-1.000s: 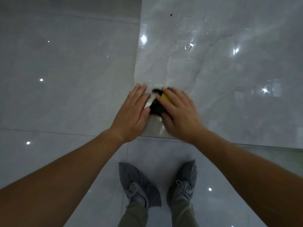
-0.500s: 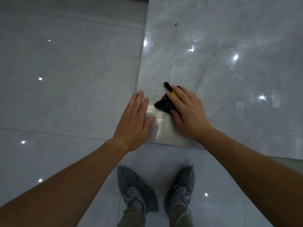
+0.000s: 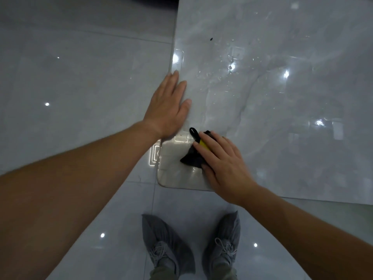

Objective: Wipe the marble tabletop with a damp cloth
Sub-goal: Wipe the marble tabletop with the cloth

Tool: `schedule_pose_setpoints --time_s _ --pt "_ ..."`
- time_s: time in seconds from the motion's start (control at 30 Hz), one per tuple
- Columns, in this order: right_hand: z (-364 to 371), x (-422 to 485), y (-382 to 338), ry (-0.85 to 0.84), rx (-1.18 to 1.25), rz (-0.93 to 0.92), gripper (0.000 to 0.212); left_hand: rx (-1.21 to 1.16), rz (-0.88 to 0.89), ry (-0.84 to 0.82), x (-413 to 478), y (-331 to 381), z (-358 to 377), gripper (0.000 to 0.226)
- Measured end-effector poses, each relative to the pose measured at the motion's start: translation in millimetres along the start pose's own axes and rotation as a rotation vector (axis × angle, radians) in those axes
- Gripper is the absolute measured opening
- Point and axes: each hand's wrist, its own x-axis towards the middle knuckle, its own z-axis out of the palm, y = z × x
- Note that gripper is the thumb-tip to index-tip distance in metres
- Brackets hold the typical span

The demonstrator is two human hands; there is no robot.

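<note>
Marble tabletop (image 3: 282, 138), pale grey and glossy, seen from above at its rounded near-left corner (image 3: 163, 182). A black cloth (image 3: 191, 158) with a yellow strip and a black hanging loop (image 3: 193, 131) lies on the marble just inside that corner. It sits under the fingers of the right hand (image 3: 224, 160), which press flat on it, extended rather than curled. The visible part of the cloth is bunched, and its long axis runs roughly away from the person, loop end farthest.

The left hand (image 3: 167, 110) lies flat along the table's left edge, beyond the cloth and apart from it. It holds nothing and appears to serve as a brace. The right hand is thus the working hand. Nearly all of the tabletop extends to its right and away from the person, so the next stroke would probably travel that way.

Droplets and wet streaks (image 3: 222, 77) glint on the marble beyond the cloth, and a small dark speck (image 3: 211, 39) sits farther off. Below the table edge, polished grey floor tiles (image 3: 70, 77) reflect ceiling lights. The person's grey shoes (image 3: 165, 249) stand close to the corner.
</note>
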Motion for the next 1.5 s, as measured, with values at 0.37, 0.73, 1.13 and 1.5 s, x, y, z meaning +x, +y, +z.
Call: schedule_pose_setpoints --time_s 0.37,0.73,1.13,1.5 --pt "7.5 0.6 -20.0 0.003 0.048 -0.025 0.050 -0.012 -0.013 -0.067 17.1 -0.1 -2.7 0.070" --pt "-1.9 40.9 -6.8 0.102 0.079 0.190 0.053 0.247 0.130 -0.096 47.8 -23.1 -28.0 0.071" --pt "-7.6 87.5 -2.1 0.191 0.214 0.145 0.047 0.172 0.125 -0.081 65.1 -15.9 -29.4 0.064" --pt "11.6 29.9 -22.4 -0.011 -0.010 -0.166 0.050 0.121 0.143 -0.049 67.3 -26.2 -17.5 0.063"
